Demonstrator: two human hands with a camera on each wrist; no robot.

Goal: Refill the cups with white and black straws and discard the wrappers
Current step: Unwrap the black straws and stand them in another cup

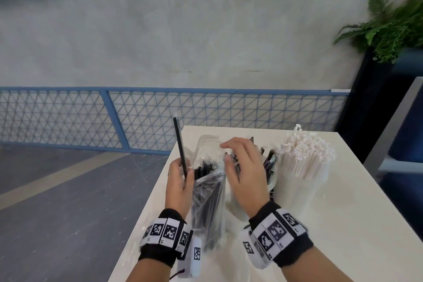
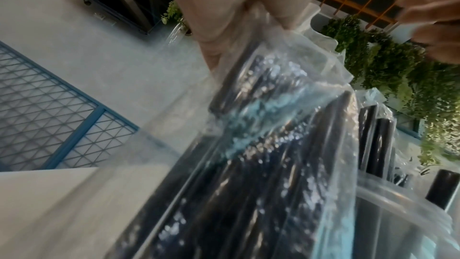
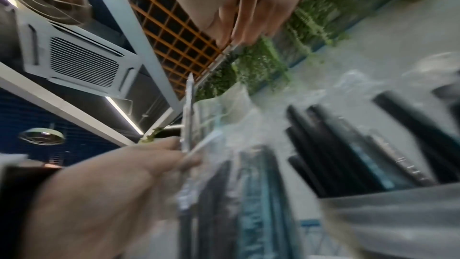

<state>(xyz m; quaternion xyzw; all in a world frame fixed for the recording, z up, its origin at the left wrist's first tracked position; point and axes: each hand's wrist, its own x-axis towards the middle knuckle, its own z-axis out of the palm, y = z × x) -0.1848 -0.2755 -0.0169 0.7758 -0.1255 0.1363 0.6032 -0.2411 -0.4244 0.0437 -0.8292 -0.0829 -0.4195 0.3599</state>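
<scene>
Pinching black straw between left fingers.

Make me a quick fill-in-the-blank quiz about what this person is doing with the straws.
1. The left hand holds up one wrapped straw coloured ____.
2. The black straws stand in a clear plastic ____ on the table.
3. The cup on the right is packed with straws coloured ____.

Missing words: black; bag; white

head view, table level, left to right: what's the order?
Left hand holding a single black straw → clear bag of black straws → right hand → cup of black straws → cup of white straws.
</scene>
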